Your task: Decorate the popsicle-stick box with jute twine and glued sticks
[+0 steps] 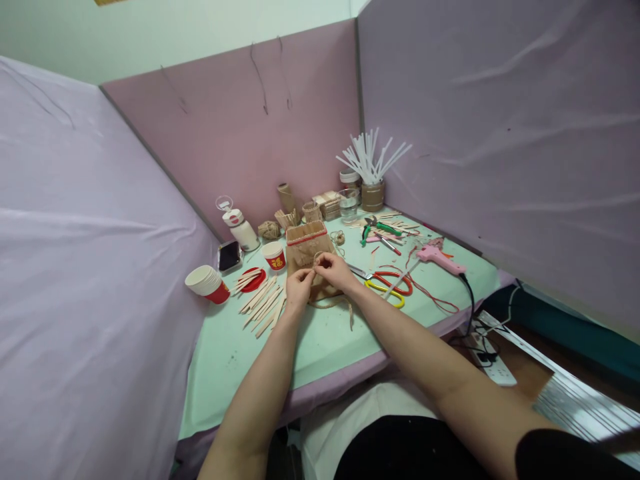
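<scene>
My left hand and my right hand meet at the middle of the table, fingertips pinched together. Between them is a thin piece of tan twine, partly hidden by the fingers. Just behind my hands stands a brown box with a red-trimmed rim, its lower front covered by the fingers. A flat tan cord trails on the table below my right hand. Scissors with red and yellow handles lie right of that hand. Loose wooden sticks are spread left of my left hand.
A pink glue gun with its black cable lies at the right edge, near green-handled pliers. Paper cups, a phone, a white bottle and a jar of white sticks line the left and back. Fabric walls enclose the table.
</scene>
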A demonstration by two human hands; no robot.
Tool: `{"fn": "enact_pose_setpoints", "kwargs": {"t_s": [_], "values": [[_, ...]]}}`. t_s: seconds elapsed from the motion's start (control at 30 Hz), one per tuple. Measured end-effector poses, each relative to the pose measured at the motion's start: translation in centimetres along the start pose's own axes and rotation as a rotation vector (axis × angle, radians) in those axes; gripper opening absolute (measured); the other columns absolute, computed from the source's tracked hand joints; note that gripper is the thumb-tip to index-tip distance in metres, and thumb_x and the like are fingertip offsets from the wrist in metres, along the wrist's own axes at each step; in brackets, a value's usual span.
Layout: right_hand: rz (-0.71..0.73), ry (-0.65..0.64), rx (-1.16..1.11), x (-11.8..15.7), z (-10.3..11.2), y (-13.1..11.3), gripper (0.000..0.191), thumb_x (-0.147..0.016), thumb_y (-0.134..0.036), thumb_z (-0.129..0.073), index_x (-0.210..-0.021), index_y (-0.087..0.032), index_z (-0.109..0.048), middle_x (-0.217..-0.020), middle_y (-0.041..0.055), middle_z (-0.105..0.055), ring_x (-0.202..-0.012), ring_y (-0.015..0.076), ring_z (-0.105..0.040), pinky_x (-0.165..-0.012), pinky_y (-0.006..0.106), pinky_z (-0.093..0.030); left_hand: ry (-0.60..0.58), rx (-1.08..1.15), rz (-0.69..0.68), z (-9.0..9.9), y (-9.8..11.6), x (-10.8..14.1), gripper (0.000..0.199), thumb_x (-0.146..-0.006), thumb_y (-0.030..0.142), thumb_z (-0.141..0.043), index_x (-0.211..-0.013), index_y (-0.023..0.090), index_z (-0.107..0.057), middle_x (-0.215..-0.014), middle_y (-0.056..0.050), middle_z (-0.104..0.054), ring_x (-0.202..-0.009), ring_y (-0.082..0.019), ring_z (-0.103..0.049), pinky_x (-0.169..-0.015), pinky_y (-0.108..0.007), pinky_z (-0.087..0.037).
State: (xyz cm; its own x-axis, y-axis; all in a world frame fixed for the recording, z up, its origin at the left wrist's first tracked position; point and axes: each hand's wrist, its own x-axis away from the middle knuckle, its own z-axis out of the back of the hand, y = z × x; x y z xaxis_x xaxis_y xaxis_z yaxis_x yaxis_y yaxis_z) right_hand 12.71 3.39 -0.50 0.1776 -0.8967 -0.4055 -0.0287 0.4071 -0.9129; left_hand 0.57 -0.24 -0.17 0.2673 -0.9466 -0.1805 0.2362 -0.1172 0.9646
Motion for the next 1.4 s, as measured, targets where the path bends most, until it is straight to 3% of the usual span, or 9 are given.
{"fn": "enact_pose_setpoints", "kwargs": {"t_s": [0.3, 0.5, 0.8, 1.07, 1.2, 1.4], "values": [[-0.079, -0.084, -0.026, 0.2, 0.2, -0.4, 0.014, -0.069, -0.029, -0.055, -0.075, -0.017, -0.060, -0.070, -0.0014, -0.060, -0.063, 0.0115, -0.052, -0.059, 0.023, -0.040, -0.024, 0.027, 0.013, 0.1, 0.0, 0.0, 0.024, -0.064, 0.037, -0.067, -0.069, 0.014, -0.068, -0.053, 0.002, -0.054, -0.049, -0.009, -0.041, -0.047, -0.021, -0.029], [-0.103, 0.081, 0.226, 0.0, 0.0, 0.4, 0.017, -0.072, -0.028, -0.056, -0.058, -0.018, -0.051, -0.059, -0.0029, -0.052, -0.061, 0.0122, -0.047, -0.061, 0.025, -0.037, -0.081, -0.102, -0.081, 0.0, -0.2, 0.2, 0.017, -0.064, 0.031, -0.067, -0.060, 0.015, -0.065, -0.053, 0.001, -0.055, -0.050, -0.010, -0.043, -0.050, -0.021, -0.031], [-0.085, 0.283, 0.379, 0.3, -0.6, 1.1, 0.015, -0.075, -0.021, -0.048, -0.060, -0.020, -0.044, -0.064, -0.0004, -0.050, -0.067, 0.0148, -0.046, -0.067, 0.027, -0.036, -0.187, -0.167, -0.161, -0.1, -0.3, 0.2, 0.017, -0.068, 0.029, -0.063, -0.058, 0.016, -0.060, -0.053, 0.002, -0.054, -0.053, -0.010, -0.043, -0.051, -0.020, -0.030], [-0.128, 0.116, 0.060, -0.3, 0.4, 0.6, 0.016, -0.074, -0.032, -0.052, -0.067, -0.017, -0.056, -0.065, -0.0015, -0.056, -0.064, 0.0123, -0.049, -0.065, 0.026, -0.040, -0.098, -0.146, -0.088, -0.2, -0.2, 0.1, 0.026, -0.070, 0.038, -0.061, -0.076, 0.014, -0.069, -0.066, -0.003, -0.064, -0.061, -0.013, -0.052, -0.058, -0.023, -0.039], [-0.108, 0.039, -0.050, -0.3, 0.4, 0.5, 0.016, -0.073, -0.021, -0.049, -0.081, -0.016, -0.061, -0.074, 0.0000, -0.060, -0.069, 0.0123, -0.054, -0.068, 0.026, -0.044, -0.072, -0.125, -0.086, 0.4, -0.1, -0.2, 0.028, -0.071, 0.039, -0.059, -0.077, 0.013, -0.069, -0.071, -0.004, -0.066, -0.067, -0.015, -0.055, -0.064, -0.025, -0.041], [0.167, 0.005, 0.099, -0.2, 0.6, 0.4, 0.036, -0.072, -0.005, -0.040, -0.095, -0.019, -0.064, -0.103, 0.0057, -0.057, -0.098, 0.0150, -0.053, -0.085, 0.031, -0.044, -0.098, 0.042, -0.019, 0.5, -0.7, -0.8, 0.028, -0.068, 0.038, -0.062, -0.081, 0.014, -0.070, -0.078, -0.005, -0.068, -0.073, -0.016, -0.057, -0.068, -0.026, -0.043]]}}
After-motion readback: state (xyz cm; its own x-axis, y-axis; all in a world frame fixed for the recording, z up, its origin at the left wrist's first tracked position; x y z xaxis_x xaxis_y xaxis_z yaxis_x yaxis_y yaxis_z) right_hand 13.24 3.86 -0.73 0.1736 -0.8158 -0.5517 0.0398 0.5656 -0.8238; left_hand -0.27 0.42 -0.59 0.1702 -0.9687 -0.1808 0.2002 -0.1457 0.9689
